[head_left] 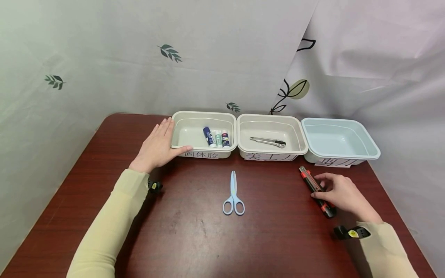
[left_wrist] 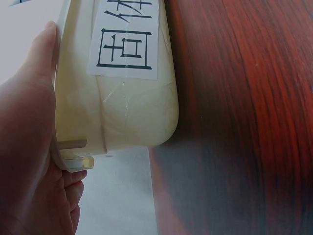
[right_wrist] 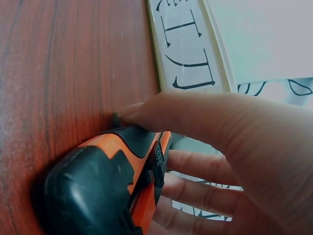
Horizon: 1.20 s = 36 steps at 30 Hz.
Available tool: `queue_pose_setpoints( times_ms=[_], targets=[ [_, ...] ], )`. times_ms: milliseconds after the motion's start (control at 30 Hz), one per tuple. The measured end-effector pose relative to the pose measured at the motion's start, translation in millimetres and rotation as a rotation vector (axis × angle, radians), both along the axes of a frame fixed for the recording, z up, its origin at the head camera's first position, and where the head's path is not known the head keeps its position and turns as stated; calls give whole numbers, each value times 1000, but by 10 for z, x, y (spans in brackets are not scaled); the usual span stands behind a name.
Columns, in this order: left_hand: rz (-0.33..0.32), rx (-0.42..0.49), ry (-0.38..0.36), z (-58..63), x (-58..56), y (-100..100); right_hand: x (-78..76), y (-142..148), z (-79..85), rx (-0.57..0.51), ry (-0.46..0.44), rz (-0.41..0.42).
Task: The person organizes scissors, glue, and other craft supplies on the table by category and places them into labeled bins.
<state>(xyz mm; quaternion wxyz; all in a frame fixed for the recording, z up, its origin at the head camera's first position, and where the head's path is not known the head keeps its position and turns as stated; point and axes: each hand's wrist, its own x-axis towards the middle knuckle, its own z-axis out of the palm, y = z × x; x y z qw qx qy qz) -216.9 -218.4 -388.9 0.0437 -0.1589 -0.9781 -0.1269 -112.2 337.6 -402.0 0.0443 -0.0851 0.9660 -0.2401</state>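
On the right of the table, my right hand (head_left: 342, 193) is at a red-and-black utility knife (head_left: 313, 185), thumb along one side and fingers curled at the other. The right wrist view shows the knife's black end (right_wrist: 88, 191) close, low over the wood. My left hand (head_left: 156, 144) rests on the left corner of a cream bin (head_left: 179, 116), its fingers straight along the side and its thumb (left_wrist: 41, 54) along the front rim. Several glue sticks (head_left: 218, 139) lie in that bin. Light-blue scissors (head_left: 233, 195) lie mid-table, apart from both hands.
A second cream bin (head_left: 243, 117) holds a silver utility knife (head_left: 267, 141). To its right stands a light-blue bin (head_left: 372, 148) with nothing in it. All three bins carry front paper labels and stand in a row at the table's back edge, before a patterned curtain (head_left: 208, 69).
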Motion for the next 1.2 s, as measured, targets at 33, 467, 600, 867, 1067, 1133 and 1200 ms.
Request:
queue_pose_setpoints(
  times_ms=[33,467,600,867,1067,1133,1200],
  targets=[
    [0,-1,1,-2,-2,-1,1,3,1,-1,7,0],
    [-5,1,9,18,4,6,11,-8,19,-30,73,15],
    [-5,0,12,15,3,5,15,-34,44,-37,92,21],
    [0,-2,-4,12,7,-3,34,-119,93,-64,123,23],
    [-2,-1,-5,12,12,-4,55,-205,139,-91,138,34],
    [-3,0,-2,13,13,-2,58,-236,155,-96,152,42],
    [-4,2,-2,14,14,0,57,-267,172,-98,165,52]
  ],
)
